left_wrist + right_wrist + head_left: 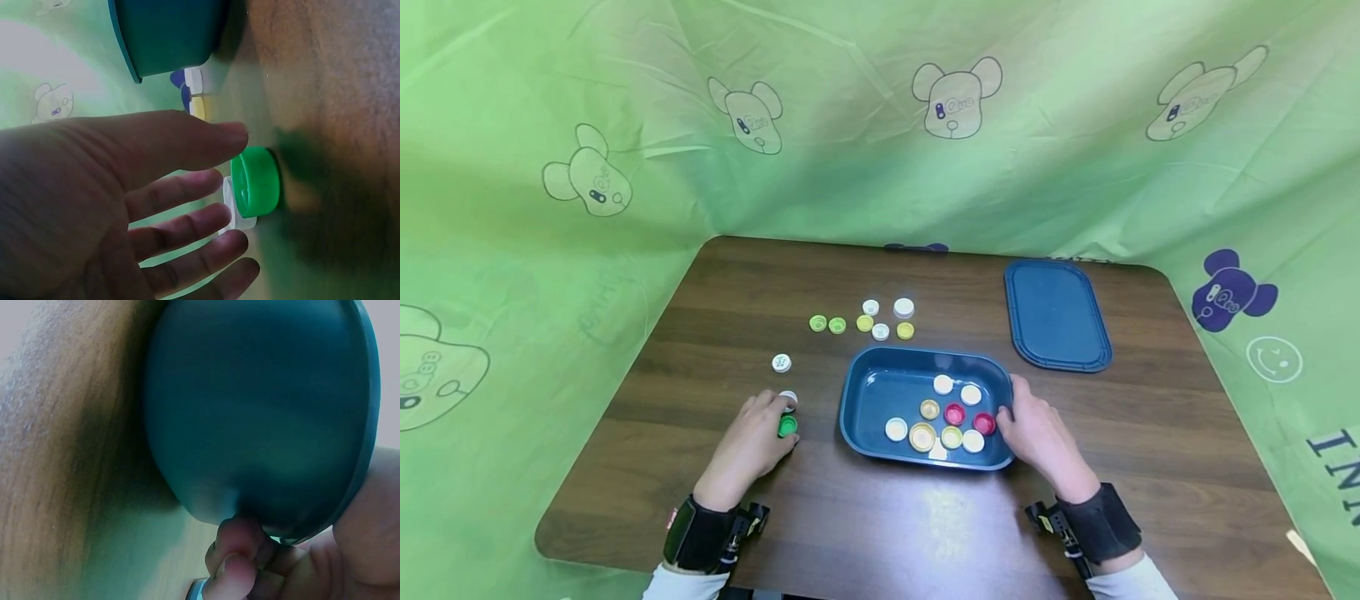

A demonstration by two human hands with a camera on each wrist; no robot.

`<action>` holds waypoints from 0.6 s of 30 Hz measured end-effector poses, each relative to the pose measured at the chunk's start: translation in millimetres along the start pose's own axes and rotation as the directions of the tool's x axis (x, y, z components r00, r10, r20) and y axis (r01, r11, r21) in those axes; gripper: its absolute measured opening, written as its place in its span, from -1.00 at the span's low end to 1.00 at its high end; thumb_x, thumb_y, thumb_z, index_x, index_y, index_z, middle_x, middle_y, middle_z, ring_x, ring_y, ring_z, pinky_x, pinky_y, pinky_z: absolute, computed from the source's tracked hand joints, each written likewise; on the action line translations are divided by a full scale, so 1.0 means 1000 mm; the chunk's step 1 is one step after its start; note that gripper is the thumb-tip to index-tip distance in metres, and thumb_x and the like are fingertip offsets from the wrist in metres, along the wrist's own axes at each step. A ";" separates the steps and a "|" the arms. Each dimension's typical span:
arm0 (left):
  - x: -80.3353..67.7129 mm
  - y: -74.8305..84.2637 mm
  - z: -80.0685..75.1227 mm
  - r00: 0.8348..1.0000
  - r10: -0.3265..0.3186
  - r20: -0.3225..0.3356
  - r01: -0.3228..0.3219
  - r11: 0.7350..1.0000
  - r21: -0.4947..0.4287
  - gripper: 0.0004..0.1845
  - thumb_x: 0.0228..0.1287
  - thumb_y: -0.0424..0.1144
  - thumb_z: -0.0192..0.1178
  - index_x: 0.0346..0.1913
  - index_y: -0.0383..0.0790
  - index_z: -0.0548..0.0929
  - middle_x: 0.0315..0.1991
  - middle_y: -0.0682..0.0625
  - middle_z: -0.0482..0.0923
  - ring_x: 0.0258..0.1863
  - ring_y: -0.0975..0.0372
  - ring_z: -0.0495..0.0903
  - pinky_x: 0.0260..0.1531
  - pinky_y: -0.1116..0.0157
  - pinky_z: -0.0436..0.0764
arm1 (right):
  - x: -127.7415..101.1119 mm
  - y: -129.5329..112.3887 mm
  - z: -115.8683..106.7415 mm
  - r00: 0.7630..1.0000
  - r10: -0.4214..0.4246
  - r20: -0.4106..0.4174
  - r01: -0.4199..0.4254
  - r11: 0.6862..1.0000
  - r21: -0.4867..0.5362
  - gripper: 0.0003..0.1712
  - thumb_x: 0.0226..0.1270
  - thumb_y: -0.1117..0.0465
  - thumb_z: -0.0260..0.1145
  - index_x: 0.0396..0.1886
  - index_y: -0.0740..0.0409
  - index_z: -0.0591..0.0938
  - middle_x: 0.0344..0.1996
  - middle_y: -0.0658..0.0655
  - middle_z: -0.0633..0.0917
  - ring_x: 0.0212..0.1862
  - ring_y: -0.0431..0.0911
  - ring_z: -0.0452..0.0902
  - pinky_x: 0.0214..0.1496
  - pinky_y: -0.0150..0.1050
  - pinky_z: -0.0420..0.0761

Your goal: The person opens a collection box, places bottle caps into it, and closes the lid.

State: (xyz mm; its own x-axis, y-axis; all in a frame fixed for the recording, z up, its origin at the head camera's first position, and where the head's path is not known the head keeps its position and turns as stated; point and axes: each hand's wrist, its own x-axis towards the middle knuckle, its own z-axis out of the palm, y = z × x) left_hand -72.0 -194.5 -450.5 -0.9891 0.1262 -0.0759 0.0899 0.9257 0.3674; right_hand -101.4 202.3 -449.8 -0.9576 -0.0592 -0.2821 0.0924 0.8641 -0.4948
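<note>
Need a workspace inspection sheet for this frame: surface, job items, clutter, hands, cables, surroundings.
Surface: dark wooden table.
Job's things: green plastic bottle cap with a white cap beside it; dark blue plastic tray holding white, yellow and red caps.
Clutter: loose group of yellow, green and white caps; lone white cap; dark blue flat lid.
Hands: left hand at the green cap, fingers straight; right hand grips the tray's rim.
Cables: nothing seen.
Surroundings: green cloth with bear prints.
</note>
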 end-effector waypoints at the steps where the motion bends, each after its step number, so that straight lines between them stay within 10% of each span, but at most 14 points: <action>1: 0.000 0.000 0.000 1.000 0.002 -0.008 -0.002 1.000 -0.004 -0.54 0.09 -0.31 0.49 0.07 -0.32 0.64 -0.13 -0.15 0.53 -0.12 -0.02 0.48 -0.11 0.04 0.52 | 0.000 0.000 0.000 1.000 0.002 0.000 -0.002 1.000 0.001 -0.25 0.51 0.23 0.16 0.50 0.44 0.08 0.28 0.60 0.43 0.04 0.30 0.63 -0.01 0.21 0.63; 18: -0.001 0.001 0.008 0.997 0.063 -0.044 -0.063 0.998 0.007 -0.74 0.02 -0.47 0.43 -0.18 -0.35 0.66 -0.31 -0.07 0.47 -0.31 0.09 0.46 -0.22 0.11 0.53 | 0.001 0.000 0.000 1.000 0.010 -0.004 -0.010 1.000 -0.006 -0.25 0.50 0.23 0.19 0.50 0.44 0.09 0.29 0.59 0.42 0.08 0.34 0.61 0.00 0.22 0.62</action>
State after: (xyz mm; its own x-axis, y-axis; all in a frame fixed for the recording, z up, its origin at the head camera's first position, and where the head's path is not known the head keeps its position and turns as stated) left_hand -69.9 -191.2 -457.8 -0.9856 0.1685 -0.0114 0.1527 0.9183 0.3653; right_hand -102.5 202.0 -449.7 -0.9576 -0.0482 -0.2839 0.1006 0.8679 -0.4865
